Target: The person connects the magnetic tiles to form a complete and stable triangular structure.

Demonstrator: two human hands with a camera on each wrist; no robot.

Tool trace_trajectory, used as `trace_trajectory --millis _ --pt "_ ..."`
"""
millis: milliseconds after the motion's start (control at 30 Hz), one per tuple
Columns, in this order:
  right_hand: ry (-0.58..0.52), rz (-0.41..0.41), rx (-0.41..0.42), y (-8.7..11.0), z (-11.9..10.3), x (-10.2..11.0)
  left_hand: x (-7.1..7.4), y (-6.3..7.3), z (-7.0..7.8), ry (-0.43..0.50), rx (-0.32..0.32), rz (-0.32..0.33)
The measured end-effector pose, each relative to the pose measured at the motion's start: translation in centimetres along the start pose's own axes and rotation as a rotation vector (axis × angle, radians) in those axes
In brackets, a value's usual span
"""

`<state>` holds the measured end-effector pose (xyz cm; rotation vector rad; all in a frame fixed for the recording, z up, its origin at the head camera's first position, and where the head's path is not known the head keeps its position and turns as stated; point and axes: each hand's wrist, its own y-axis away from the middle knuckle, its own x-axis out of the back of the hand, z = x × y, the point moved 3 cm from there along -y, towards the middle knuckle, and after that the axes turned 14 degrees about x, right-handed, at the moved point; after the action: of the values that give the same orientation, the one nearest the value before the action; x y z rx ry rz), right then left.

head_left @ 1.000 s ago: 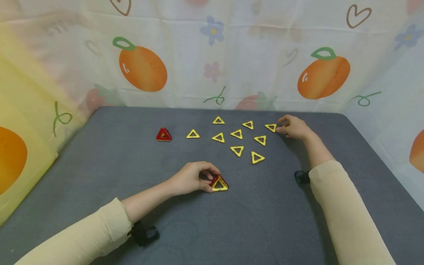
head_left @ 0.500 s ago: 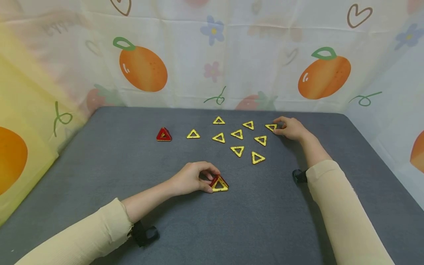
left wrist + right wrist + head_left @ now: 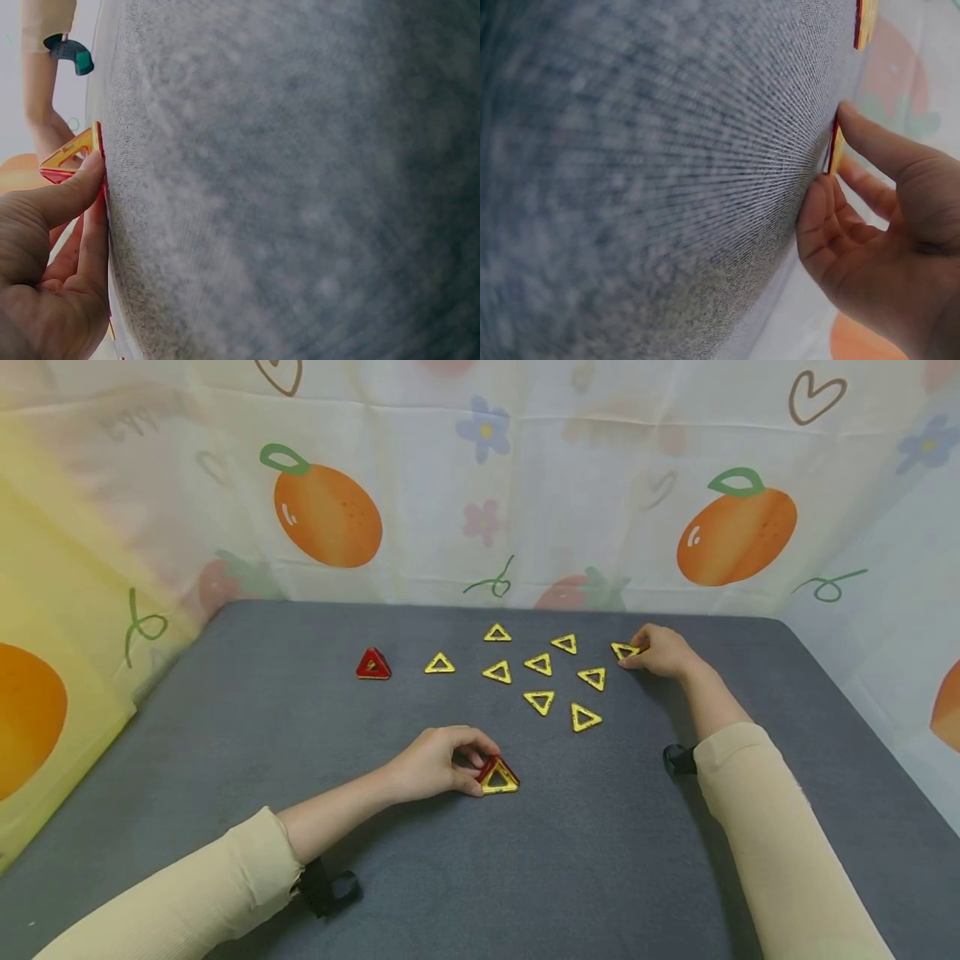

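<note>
Ref. item: red pyr. (image 3: 372,665), sitting on grey tabletop (image 3: 300,735).
- 1× red/yel. pyr. (image 3: 498,788): standing R of & nearer than red pyr.; L hand (image 3: 429,766) gripping it, thumb + fingers.
- 1× yel. tri. tile (image 3: 622,647): R hand (image 3: 665,652) pinching it well R of red pyr.; touching tabletop or lifted, can't tell.
- 8× loose yel. tiles (image 3: 537,670): lying flat, scattered R of red pyr.
</note>
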<state>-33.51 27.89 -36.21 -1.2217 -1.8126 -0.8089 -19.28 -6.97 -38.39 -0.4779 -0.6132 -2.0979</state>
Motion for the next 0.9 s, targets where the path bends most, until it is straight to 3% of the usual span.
trace_trajectory --millis 400,767,900 --pt "-0.155 0.205 -0.039 0.3 0.5 0.6 0.0 0.0 -0.1 0.004 0.009 -0.003" --pt "-0.191 0.277 -0.001 0.9 -0.3 1.3 -0.1 0.0 0.0 0.014 0.009 -0.010" --pt "-0.188 0.255 0.031 1.2 -1.1 1.5 -0.1 0.0 0.0 0.011 0.010 -0.006"
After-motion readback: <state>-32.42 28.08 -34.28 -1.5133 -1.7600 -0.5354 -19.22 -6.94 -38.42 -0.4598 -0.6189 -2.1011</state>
